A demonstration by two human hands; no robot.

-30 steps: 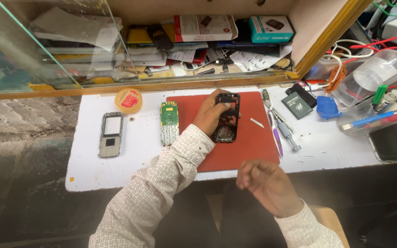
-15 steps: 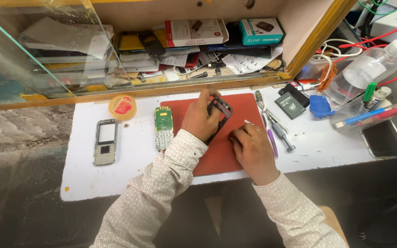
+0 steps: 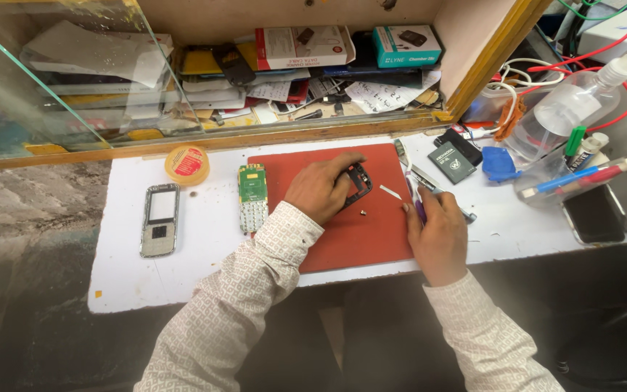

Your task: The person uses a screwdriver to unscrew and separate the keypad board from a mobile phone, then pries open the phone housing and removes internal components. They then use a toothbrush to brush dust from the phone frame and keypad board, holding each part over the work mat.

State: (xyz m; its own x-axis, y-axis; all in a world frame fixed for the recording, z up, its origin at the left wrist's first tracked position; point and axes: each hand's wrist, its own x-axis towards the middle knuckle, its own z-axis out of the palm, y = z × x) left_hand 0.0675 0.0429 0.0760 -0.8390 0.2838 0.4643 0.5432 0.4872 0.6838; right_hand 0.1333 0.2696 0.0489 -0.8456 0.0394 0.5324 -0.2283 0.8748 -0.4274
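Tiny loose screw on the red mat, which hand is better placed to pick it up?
Right, probably. The right hand rests at the mat's edge beside the tools, fingers free, close to the screw. The left hand is equally near but occupied, pinning the black phone frame to the red mat.

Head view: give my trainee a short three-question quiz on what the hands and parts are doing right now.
1. True or false: the left hand rests on the black phone frame on the red mat.
2. What does the right hand touch? A) purple-handled tool B) spray bottle C) round tin
3. Fill in: the green circuit board lies at the mat's ____ edge.

Key: 1 true; 2 A; 3 left.
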